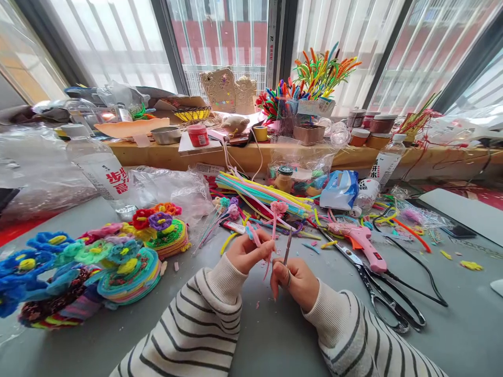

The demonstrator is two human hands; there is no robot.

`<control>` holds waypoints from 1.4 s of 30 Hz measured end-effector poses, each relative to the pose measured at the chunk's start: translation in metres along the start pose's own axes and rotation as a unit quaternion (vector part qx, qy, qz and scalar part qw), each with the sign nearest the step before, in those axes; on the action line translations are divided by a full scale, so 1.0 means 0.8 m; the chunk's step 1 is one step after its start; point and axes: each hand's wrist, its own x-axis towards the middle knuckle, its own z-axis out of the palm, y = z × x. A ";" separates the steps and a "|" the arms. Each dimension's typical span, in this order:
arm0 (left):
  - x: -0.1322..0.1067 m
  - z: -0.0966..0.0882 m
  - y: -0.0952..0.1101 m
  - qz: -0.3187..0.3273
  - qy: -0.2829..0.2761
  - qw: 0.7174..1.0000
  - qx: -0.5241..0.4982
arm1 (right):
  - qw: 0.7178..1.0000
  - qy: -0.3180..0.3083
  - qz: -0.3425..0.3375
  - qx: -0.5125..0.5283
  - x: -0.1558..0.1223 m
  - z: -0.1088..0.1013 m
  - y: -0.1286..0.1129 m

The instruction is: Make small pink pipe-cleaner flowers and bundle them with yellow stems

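I count two hands in my head view, both occupied. The left hand [249, 251] is closed at the fingertips on the pink stem of one pink flower [279, 208] — the bloom stands upright above the fingers, roughly mid-table. A pink-and-blue fuzzy piece [253, 234] also shows at the left fingers. The right hand [296, 283] grasps one slim metal tool [289, 246], point upward, just beside the stem; I cannot tell its exact type.

Right of the hands on the grey table [267, 335] I record one pink glue gun [367, 246] and one pair of scissors [375, 296] with black handles. Beyond the hands lies one bundle of pipe cleaners [271, 192], its strands too many to count, with one lidded glass jar [283, 179] behind it and one blue-and-white packet [340, 189] to the right.

Bottles with white labels: three — one at left [98, 170], two at right [387, 159]. At far left I count three round multicoloured bases [129, 280], near or beneath fuzzy flowers.
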 end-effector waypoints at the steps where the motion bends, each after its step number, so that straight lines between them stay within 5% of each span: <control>1: 0.000 0.001 0.001 -0.003 0.010 1.000 -0.007 | 1.000 0.020 0.003 -0.006 0.000 0.000 -0.002; 5: -0.001 0.003 0.001 -0.036 0.017 0.999 -0.019 | 0.998 0.068 0.007 0.006 0.002 -0.002 -0.009; 10: -0.001 0.005 0.002 -0.058 0.028 0.997 -0.035 | 0.996 0.039 0.028 0.071 0.001 -0.002 -0.011; 20: 0.005 -0.003 -0.001 -0.078 0.136 0.983 -0.099 | 0.996 -0.017 0.070 0.046 -0.001 -0.001 -0.007; 33: 0.009 -0.010 -0.003 -0.127 0.196 0.929 -0.287 | 0.997 -0.012 0.065 0.032 0.000 0.001 -0.007; 42: 0.010 -0.016 -0.003 -0.130 0.165 0.924 -0.319 | 0.994 -0.060 0.039 0.081 -0.001 0.004 -0.002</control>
